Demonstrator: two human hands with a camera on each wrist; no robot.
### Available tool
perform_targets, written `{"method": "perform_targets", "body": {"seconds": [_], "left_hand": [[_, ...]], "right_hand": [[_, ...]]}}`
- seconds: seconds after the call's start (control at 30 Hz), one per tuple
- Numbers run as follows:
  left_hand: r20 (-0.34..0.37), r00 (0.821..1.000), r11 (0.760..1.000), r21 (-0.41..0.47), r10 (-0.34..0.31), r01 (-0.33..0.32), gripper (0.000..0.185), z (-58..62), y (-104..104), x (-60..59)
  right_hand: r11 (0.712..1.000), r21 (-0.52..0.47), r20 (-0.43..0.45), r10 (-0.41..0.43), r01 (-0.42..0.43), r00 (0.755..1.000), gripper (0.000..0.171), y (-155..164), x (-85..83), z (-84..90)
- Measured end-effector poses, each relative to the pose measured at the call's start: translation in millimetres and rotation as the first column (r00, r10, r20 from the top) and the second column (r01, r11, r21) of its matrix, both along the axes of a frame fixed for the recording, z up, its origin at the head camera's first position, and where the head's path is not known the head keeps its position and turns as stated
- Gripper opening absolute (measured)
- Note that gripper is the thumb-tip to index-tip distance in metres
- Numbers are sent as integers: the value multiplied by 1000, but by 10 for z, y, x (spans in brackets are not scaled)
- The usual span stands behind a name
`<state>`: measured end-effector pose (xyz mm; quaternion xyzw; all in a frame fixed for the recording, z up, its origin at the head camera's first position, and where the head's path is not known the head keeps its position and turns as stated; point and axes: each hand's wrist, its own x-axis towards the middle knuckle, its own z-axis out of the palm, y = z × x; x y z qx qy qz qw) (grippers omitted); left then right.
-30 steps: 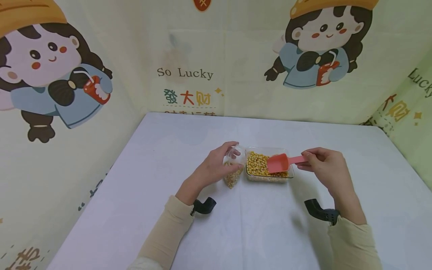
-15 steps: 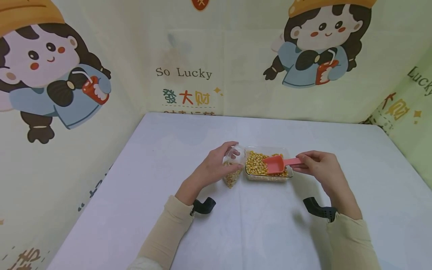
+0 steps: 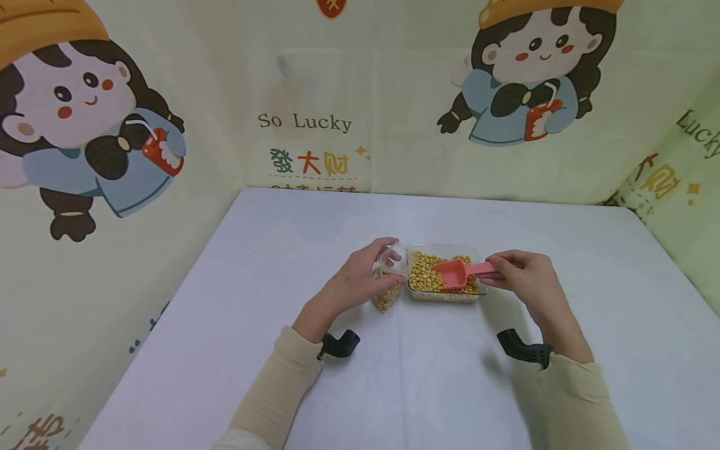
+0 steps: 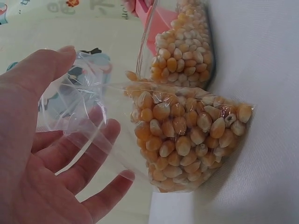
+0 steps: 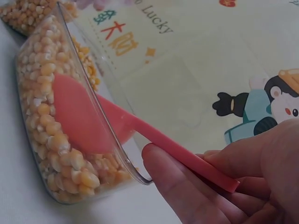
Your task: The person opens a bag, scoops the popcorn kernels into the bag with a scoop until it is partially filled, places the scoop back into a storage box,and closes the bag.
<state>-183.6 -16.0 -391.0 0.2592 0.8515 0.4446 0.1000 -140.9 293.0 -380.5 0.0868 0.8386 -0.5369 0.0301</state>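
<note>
My left hand grips the mouth of a clear plastic bag, its thumb and fingers spread round the crinkled opening. Corn kernels fill the lower part of the bag, which stands on the table. Just right of it is a glass container of yellow corn kernels. The handle of a pink scoop is pinched between the thumb and fingers of my right hand. Through the glass in the right wrist view, the scoop's blade is seen sunk among the kernels.
A white-covered table carries the bag and container. Behind and beside it hangs a cream cloth printed with cartoon figures and lettering. Black wrist mounts jut out from both forearms.
My right hand has moved left, pushing the scoop further left and lower into the corn kernels. My left hand keeps its hold on the bag in nearly the same place.
</note>
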Motion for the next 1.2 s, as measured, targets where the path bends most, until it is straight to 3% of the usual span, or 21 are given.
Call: {"method": "perform_targets", "body": {"seconds": [0.27,0.6,0.97,1.2], "left_hand": [[-27,1000,1000,-10,-8,7,73,-30,15,10],[-36,999,1000,-17,-8,7,72,-65,18,8],[-47,999,1000,-17,-10,9,72,-36,27,7],[-70,997,1000,-13,-13,12,72,-12,25,18]], "right_hand": [[1000,16,-31,-5,6,1000,49,-83,-16,-39],[997,-74,-49,-1,-2,999,49,-73,3,-25],[999,30,-122,-40,44,992,40,-245,-23,-79],[997,-72,-87,-13,6,996,41,-224,-34,-70]]}}
